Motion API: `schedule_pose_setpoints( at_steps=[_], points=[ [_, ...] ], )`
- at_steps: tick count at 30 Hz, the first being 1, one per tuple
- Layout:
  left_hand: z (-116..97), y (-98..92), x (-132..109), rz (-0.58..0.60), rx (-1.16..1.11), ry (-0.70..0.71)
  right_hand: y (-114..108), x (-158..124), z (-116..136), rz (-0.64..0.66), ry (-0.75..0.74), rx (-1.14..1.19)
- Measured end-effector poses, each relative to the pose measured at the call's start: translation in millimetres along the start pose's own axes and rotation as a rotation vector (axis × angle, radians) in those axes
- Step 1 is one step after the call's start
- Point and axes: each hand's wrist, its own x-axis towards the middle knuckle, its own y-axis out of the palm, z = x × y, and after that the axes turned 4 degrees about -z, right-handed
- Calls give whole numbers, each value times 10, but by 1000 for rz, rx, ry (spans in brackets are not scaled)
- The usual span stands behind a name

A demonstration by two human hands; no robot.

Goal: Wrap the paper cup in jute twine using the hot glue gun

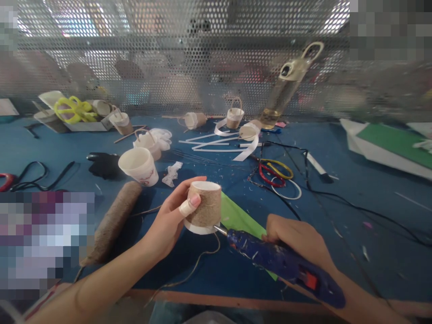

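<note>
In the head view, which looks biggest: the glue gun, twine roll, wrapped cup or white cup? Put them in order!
1. The glue gun, longest.
2. The twine roll.
3. The wrapped cup and the white cup look alike. The white cup lies farther off, so I won't rank them.

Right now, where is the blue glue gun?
In the head view the glue gun is low and right of centre, in the right hand, its nozzle at the bottom rim of the twine-wrapped cup that the left hand holds.

The right hand (299, 238) covers part of the glue gun (286, 266); behind the mesh screen (202, 67) everything is blurred.
</note>
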Motion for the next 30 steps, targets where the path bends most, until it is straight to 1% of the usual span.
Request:
schedule_pose_setpoints(
  at_steps=[9,20,30],
  points=[
    [29,-19,-3,16,57,49,2,-10,-5,33,-1,-77],
    [22,-24,12,-1,49,72,-30,26,18,13,-8,-61],
    [31,17,-2,-18,129,160,-28,18,33,42,-29,-141]
  ],
)
